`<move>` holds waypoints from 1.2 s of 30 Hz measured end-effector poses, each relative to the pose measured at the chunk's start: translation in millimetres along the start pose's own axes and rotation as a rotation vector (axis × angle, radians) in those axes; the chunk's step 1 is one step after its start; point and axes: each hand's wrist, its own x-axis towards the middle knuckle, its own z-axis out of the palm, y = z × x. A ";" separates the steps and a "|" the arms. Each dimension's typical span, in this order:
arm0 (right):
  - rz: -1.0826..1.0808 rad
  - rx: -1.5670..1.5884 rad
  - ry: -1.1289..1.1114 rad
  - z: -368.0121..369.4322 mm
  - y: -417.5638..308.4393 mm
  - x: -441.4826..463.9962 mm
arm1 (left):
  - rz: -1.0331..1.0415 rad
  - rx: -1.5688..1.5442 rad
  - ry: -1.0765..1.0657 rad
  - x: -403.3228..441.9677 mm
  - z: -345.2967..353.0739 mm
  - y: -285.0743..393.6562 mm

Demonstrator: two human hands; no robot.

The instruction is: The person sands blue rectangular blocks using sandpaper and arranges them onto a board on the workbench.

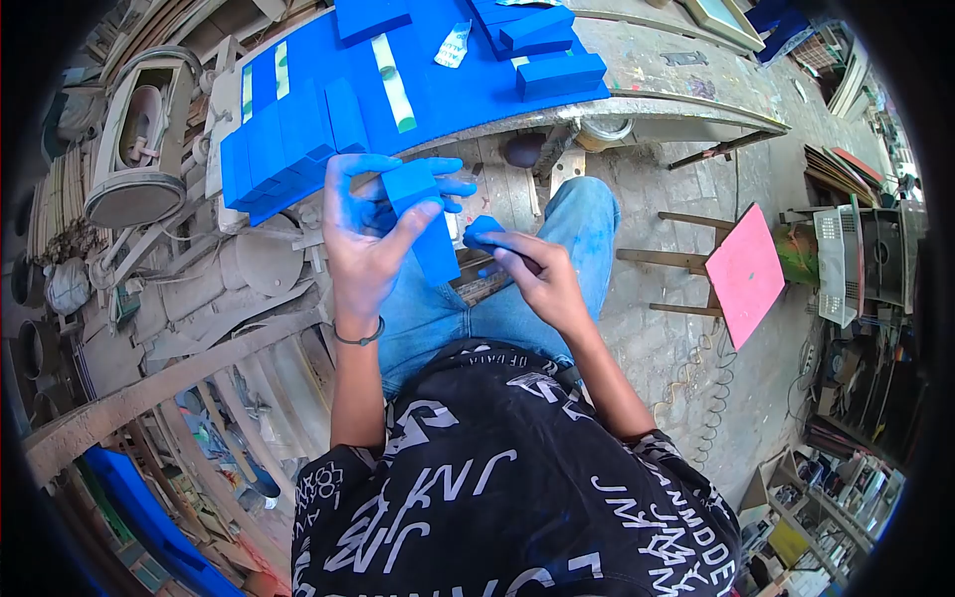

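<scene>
My left hand (360, 234) grips a long, flat blue block (435, 249) between thumb and fingers, above my lap. The block is tilted, its lower end pointing toward my knees. Just right of it, my right hand (545, 284) is closed on a small dark blue pad (483, 232), whose kind I cannot make out. The pad is close to the block but apart from it. Blue powder or paint stains my fingers and jeans. Beyond my left hand, several similar blue blocks (279, 144) stand in a row on a blue board (438, 99).
More blue blocks (560, 77) lie on the board's right side, near a torn piece of printed paper (453, 45). The board rests on a worn workbench (686, 90). A pink-topped stool (746, 277) stands at right. Wooden frames (139, 139) and scraps crowd the left.
</scene>
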 end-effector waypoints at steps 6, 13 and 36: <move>-0.123 -0.063 -0.075 6.8 -7.8 -2.6 | 0.066 -0.011 0.067 1.4 2.1 -5.8; -0.006 0.084 0.035 16.1 -9.3 -10.5 | 0.063 0.070 0.207 5.6 1.0 -15.8; -0.271 0.186 0.167 -30.4 -57.1 -0.5 | -0.385 0.033 -0.295 -24.8 -37.2 -38.0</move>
